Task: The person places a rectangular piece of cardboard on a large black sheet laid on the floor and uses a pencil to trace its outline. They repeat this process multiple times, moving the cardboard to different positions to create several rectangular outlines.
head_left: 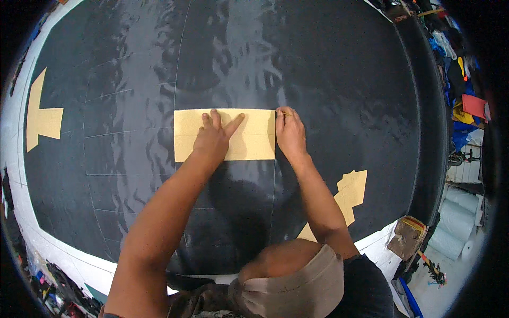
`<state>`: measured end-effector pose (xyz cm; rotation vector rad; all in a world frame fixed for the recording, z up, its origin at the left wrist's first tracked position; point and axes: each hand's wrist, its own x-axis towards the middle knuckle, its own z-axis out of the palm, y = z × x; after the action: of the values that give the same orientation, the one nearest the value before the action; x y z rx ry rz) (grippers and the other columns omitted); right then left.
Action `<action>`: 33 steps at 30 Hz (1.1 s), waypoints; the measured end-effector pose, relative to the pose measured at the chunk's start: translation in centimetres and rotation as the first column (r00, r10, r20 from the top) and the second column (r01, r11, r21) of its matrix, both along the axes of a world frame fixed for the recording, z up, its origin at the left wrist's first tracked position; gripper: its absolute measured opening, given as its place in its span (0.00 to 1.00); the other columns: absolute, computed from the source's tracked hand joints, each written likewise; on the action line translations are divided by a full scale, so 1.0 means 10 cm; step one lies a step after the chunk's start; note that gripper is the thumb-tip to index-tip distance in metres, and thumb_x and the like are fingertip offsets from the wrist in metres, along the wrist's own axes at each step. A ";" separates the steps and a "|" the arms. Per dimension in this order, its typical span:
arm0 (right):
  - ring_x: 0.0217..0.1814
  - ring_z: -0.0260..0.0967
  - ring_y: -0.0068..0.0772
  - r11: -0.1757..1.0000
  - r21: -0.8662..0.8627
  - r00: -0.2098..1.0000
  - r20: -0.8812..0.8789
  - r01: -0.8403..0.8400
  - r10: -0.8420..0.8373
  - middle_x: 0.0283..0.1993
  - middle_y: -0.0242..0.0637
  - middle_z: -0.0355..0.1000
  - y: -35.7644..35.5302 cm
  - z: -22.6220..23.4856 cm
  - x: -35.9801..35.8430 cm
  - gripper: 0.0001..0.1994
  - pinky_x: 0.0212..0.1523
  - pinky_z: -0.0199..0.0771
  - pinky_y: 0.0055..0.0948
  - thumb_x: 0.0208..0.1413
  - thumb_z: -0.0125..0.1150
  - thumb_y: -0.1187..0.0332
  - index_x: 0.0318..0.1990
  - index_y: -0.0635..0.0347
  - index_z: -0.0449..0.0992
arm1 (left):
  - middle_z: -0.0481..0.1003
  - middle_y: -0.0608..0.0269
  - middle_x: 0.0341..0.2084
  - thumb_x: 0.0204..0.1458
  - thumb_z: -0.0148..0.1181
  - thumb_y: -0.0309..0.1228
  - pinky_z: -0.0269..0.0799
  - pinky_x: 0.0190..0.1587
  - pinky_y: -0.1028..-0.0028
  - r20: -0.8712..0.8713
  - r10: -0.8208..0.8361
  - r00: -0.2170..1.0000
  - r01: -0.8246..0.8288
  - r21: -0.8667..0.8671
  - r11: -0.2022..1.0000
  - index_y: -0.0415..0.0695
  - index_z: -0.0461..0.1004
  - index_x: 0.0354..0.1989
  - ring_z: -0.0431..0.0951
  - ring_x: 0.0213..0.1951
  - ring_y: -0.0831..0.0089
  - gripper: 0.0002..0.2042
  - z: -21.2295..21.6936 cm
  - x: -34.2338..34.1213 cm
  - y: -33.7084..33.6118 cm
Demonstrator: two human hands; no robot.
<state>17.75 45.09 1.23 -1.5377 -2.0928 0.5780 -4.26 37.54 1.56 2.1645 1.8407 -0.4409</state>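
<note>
Head view looks straight down over a cap (297, 283) and two bare forearms that reach up from the lower edge onto black fabric (339, 69) spread over a white table (63, 254). Nearest the body, a stepped tan pattern piece (347, 199) lies on the fabric just right of the right forearm, partly under it.

Further out, a rectangular tan card (254, 140) lies flat near the middle of the fabric. Its long axis runs left to right across the picture, and its short edges stand upright. The left hand (214, 139) rests flat on the card's middle, fingers spread and pointing away from the body, pressing it down. The right hand (289, 132) sits at the card's right short edge, fingers drawn together around a small thin marker (282, 112) at the top right corner; its tip touches the fabric just beside that corner.

Faint chalk lines cross the fabric left of the card and below it. Wide bare fabric lies beyond the card's far edge and to both sides. Far left, another tan piece (42, 119) lies near the fabric's edge, well apart from the card.
</note>
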 end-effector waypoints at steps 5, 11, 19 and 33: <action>0.49 0.74 0.57 0.990 0.017 0.969 0.207 -0.139 0.132 0.49 0.48 0.73 -0.24 0.15 0.13 0.10 0.49 0.76 0.51 0.64 0.51 0.70 0.49 0.63 0.72 | 0.49 0.24 0.69 0.48 0.71 0.31 0.83 0.50 0.60 0.002 0.012 1.000 -0.012 -0.082 0.997 0.76 0.46 0.76 0.62 0.65 0.27 0.50 0.27 0.13 0.11; 0.51 0.74 0.55 0.960 -0.239 0.954 0.222 -0.145 0.199 0.49 0.47 0.74 -0.92 0.40 0.31 0.09 0.52 0.75 0.46 0.67 0.52 0.69 0.49 0.62 0.76 | 0.50 0.27 0.70 0.49 0.72 0.32 0.84 0.49 0.60 -0.023 0.028 0.999 -0.031 -0.130 0.991 0.76 0.46 0.76 0.62 0.67 0.31 0.50 0.28 0.08 0.13; 0.47 0.75 0.46 0.946 -0.274 0.936 -0.251 0.175 -0.246 0.46 0.46 0.77 -0.88 0.47 0.52 0.14 0.51 0.74 0.37 0.71 0.48 0.65 0.47 0.65 0.77 | 0.59 0.36 0.68 0.49 0.70 0.51 0.72 0.59 0.51 -0.024 0.002 1.000 -0.003 -0.041 0.999 0.67 0.51 0.76 0.67 0.65 0.40 0.46 0.35 -0.06 0.09; 0.69 0.66 0.45 0.931 0.147 0.935 0.173 -0.335 0.309 0.56 0.33 0.78 -0.24 -0.10 -0.21 0.13 0.75 0.46 0.62 0.62 0.61 0.63 0.51 0.55 0.78 | 0.79 0.39 0.36 0.64 0.52 0.47 0.74 0.49 0.55 0.541 0.625 0.564 -0.718 -0.054 0.694 0.31 0.74 0.49 0.80 0.43 0.46 0.25 0.04 0.09 0.51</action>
<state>15.64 42.66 0.19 -1.1770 -2.4619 0.3875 -3.40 42.64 1.99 1.2513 2.1972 0.4633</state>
